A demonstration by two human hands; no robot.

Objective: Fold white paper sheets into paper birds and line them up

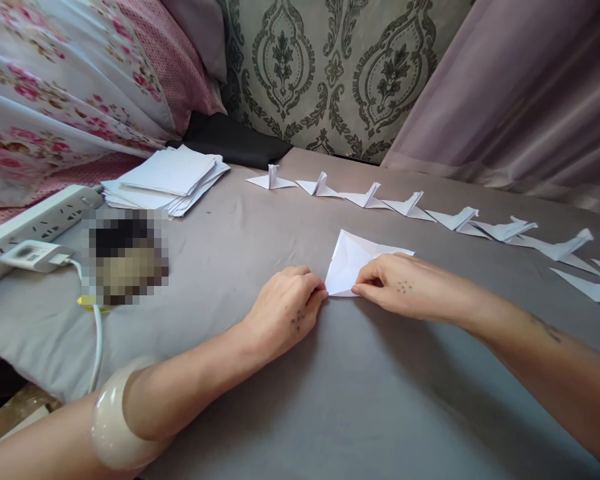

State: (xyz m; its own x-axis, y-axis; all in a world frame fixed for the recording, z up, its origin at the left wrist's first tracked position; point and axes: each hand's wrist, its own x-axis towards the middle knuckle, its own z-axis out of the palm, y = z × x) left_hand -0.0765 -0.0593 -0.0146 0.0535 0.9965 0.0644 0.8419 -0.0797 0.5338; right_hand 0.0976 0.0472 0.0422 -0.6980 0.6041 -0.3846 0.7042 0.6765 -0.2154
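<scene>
A white sheet of paper with faint creases lies on the grey cloth, between my hands. My left hand pinches its lower left corner between thumb and fingers. Along the near edge, my right hand is closed on the same paper with thumb and fingertips, and covers its right part. Behind it runs a curved row of folded white paper figures, among them one at the far left end and one further right. Each has flat pointed sides and an upright narrow piece.
A stack of white paper sheets sits at the back left. Beside it are a white power strip with a plugged-in charger, a white cable and a blurred-out item. A black cloth lies behind the stack.
</scene>
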